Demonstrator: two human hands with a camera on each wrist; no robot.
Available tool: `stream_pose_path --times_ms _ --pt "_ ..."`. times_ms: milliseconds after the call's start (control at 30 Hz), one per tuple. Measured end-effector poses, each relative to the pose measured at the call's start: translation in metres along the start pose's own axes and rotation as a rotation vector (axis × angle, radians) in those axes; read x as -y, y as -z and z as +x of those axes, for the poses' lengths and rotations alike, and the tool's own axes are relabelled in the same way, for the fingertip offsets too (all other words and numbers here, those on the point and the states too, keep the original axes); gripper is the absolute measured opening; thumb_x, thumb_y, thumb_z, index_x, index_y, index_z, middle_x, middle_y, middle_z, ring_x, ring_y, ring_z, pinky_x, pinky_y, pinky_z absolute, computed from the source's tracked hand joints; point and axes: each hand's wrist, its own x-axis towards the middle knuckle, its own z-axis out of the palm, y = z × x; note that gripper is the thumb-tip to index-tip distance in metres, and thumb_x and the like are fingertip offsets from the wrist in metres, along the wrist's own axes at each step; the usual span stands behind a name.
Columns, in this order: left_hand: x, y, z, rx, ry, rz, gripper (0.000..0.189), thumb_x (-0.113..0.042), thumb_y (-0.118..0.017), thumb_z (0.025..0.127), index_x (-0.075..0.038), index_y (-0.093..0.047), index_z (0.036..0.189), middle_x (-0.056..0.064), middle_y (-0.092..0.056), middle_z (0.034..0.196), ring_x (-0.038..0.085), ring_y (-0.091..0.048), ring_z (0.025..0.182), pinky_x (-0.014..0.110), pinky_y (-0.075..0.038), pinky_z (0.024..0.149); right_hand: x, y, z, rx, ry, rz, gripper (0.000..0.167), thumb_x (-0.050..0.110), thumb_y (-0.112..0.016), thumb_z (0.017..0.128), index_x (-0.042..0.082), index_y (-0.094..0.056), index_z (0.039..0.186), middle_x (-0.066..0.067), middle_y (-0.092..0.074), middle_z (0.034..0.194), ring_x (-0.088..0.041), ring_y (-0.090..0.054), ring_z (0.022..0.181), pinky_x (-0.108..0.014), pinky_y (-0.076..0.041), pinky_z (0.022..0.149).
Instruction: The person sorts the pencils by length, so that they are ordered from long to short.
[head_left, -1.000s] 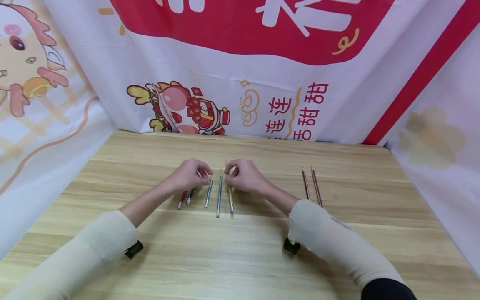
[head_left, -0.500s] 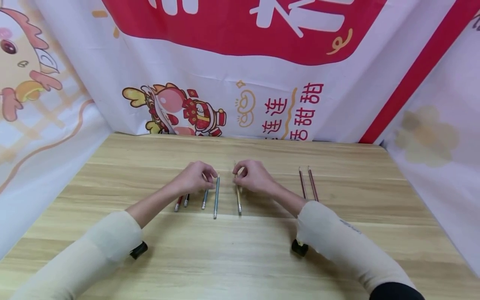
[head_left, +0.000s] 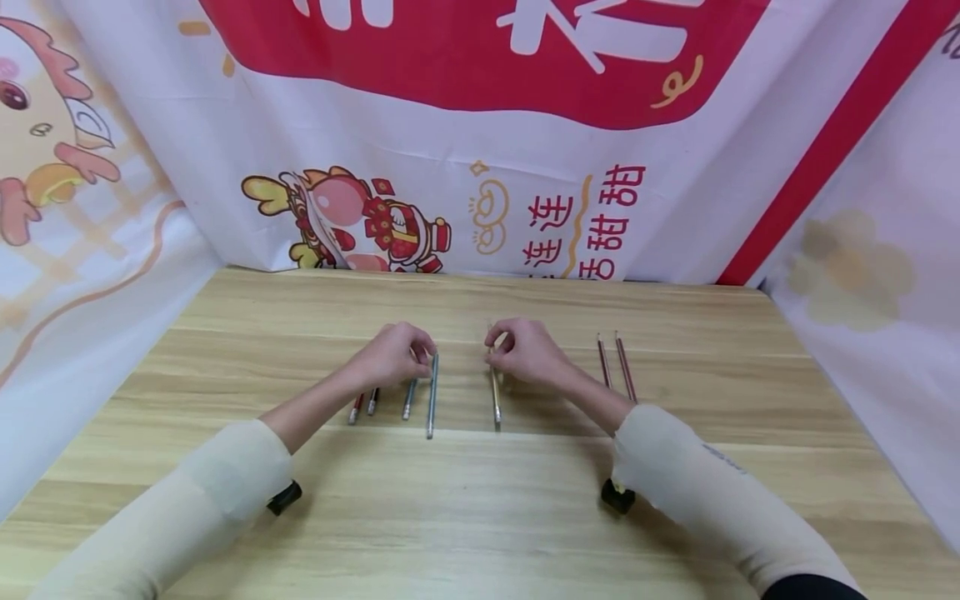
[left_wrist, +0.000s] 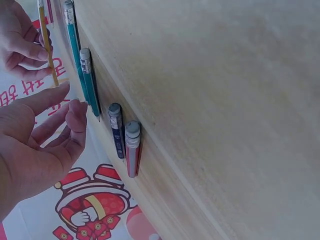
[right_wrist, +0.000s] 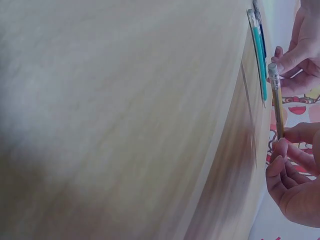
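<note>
A yellow pencil point(head_left: 496, 404) with an eraser end is pinched between the thumb and fingers of my right hand point(head_left: 528, 350). My left hand point(head_left: 397, 354) hovers at the far end of a longer teal pencil point(head_left: 432, 404), thumb and index fingertip apart, with nothing between them in the left wrist view. Partly under that hand lie a second teal pencil point(left_wrist: 89, 77), a dark pencil point(left_wrist: 116, 132) and a red pencil point(left_wrist: 133, 150). Their eraser ends face me, and the hand covers their far ends in the head view.
Two maroon pencils, a left one point(head_left: 604, 362) and a right one point(head_left: 625, 367), lie side by side beyond my right forearm. The wooden table point(head_left: 465, 517) ends at a printed white and red cloth point(head_left: 450, 142). Small black devices hang below both sleeves.
My right hand has moved right with the yellow pencil, away from the teal ones. My left hand has shifted slightly right, from the shorter teal pencil to the far end of the longer one.
</note>
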Motion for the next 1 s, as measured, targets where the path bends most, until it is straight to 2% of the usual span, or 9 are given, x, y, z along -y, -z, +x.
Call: stream_pose_path --times_ms 500,833,1000 --pt "0.0 -0.005 0.005 0.012 -0.051 0.036 0.011 0.0 -0.082 0.085 0.002 -0.075 0.093 0.006 -0.068 0.079 0.015 -0.06 0.074 0.026 -0.052 0.067 -0.016 0.017 -0.011 -0.008 -0.053 -0.001 0.021 0.005 -0.079 0.088 -0.002 -0.072 0.106 -0.008 -0.071 0.081 -0.016 -0.063 0.071 -0.024 -0.055 0.06" --pt "-0.003 -0.008 0.006 0.022 -0.025 0.042 0.013 -0.002 -0.083 0.084 0.002 -0.075 0.094 0.006 -0.068 0.079 0.016 -0.06 0.074 0.027 -0.052 0.07 -0.026 0.028 -0.018 -0.025 -0.056 -0.016 0.019 0.006 -0.079 0.089 -0.002 -0.072 0.105 -0.008 -0.07 0.079 -0.015 -0.062 0.069 -0.025 -0.053 0.059" --pt "-0.005 -0.01 0.008 0.03 0.006 0.028 0.015 -0.002 -0.084 0.083 0.002 -0.075 0.095 0.006 -0.068 0.079 0.016 -0.059 0.071 0.026 -0.052 0.065 -0.03 0.034 -0.022 -0.036 -0.064 -0.032 0.02 0.006 -0.079 0.089 -0.002 -0.073 0.106 -0.008 -0.071 0.081 -0.016 -0.063 0.072 -0.026 -0.054 0.061"
